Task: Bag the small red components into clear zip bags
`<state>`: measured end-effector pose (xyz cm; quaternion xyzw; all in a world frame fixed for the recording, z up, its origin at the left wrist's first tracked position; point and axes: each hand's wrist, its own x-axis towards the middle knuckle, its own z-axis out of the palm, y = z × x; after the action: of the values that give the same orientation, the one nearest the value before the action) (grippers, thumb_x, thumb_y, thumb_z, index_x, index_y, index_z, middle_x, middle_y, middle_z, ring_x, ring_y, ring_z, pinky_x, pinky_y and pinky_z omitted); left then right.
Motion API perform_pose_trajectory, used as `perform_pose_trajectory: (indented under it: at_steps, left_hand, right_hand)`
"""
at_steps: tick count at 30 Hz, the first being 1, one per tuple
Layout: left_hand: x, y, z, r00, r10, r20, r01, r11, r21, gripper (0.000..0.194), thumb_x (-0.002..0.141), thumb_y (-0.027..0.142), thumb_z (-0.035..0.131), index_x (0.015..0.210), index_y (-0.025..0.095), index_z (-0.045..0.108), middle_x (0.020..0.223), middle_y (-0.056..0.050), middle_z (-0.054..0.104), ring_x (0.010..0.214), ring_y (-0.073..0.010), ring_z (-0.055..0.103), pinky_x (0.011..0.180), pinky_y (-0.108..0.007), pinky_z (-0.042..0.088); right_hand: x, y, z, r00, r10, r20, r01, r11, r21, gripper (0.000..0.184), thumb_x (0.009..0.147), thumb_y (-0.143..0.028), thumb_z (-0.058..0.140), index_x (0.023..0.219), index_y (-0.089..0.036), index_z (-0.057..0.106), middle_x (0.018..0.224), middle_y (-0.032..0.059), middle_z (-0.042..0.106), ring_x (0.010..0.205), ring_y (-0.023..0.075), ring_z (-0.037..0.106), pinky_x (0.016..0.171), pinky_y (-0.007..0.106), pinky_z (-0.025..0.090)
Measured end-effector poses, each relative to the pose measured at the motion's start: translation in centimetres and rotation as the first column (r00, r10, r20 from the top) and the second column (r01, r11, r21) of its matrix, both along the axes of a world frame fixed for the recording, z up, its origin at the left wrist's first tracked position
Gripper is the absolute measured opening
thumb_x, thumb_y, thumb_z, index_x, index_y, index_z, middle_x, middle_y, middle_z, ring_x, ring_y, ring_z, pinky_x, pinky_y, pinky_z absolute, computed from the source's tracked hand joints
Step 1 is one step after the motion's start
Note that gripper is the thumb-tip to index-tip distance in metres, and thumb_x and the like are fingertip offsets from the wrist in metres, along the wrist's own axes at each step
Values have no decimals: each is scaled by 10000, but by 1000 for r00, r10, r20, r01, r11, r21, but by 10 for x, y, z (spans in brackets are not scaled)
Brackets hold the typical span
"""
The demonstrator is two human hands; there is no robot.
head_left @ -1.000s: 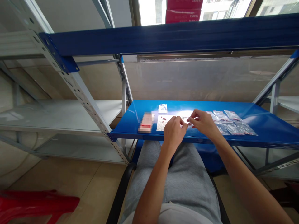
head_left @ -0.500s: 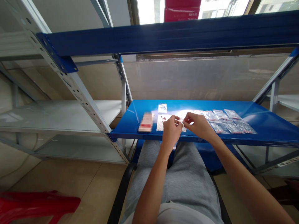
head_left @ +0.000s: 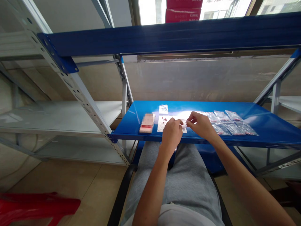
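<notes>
Two bare hands meet at lower centre: the curled left hand (head_left: 171, 135) and right hand (head_left: 201, 125) pinch a small clear plastic piece (head_left: 183, 126) between them, so both can work it, above a white paper sheet (head_left: 168, 124) on a blue steel shelf (head_left: 277, 138).

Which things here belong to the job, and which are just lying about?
In use: left hand, right hand, clear packet between them, white sheet with red bits, clear bags.
Lying about: red plastic stool, red boxes beyond the window.
</notes>
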<state>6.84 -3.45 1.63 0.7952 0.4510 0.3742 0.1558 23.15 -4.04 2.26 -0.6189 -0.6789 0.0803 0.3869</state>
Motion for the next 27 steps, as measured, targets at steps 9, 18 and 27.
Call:
perform_pose_trajectory:
  at_steps: [9,18,27]
  left_hand:
    - [-8,10,4,852,-39,523,72,996,-44,172,848,142,650,944,187,785,1006,-60,756,783,-143,685,720,-250,558]
    - [-32,30,-8,751,-91,654,329,910,-251,268,869,212,621,1069,196,799,1148,-67,759,824,-131,695,754,-253,615]
    - [-47,43,-18,798,-26,602,278,902,-330,316,821,141,647,1100,162,793,936,-52,747,707,-127,697,668,-275,655]
  right_hand:
    - [9,2,8,784,238,-573,-381,914,-141,313,833,-515,709,870,-209,653,944,78,725,934,236,697,649,272,523]
    - [20,22,-33,427,46,-903,-603,759,-247,362,856,-481,746,1076,-195,708,1096,131,761,1012,254,741,771,325,592]
    - [22,27,-41,366,119,-923,-640,752,-157,310,752,-300,887,978,-145,741,905,97,785,846,181,759,761,240,608]
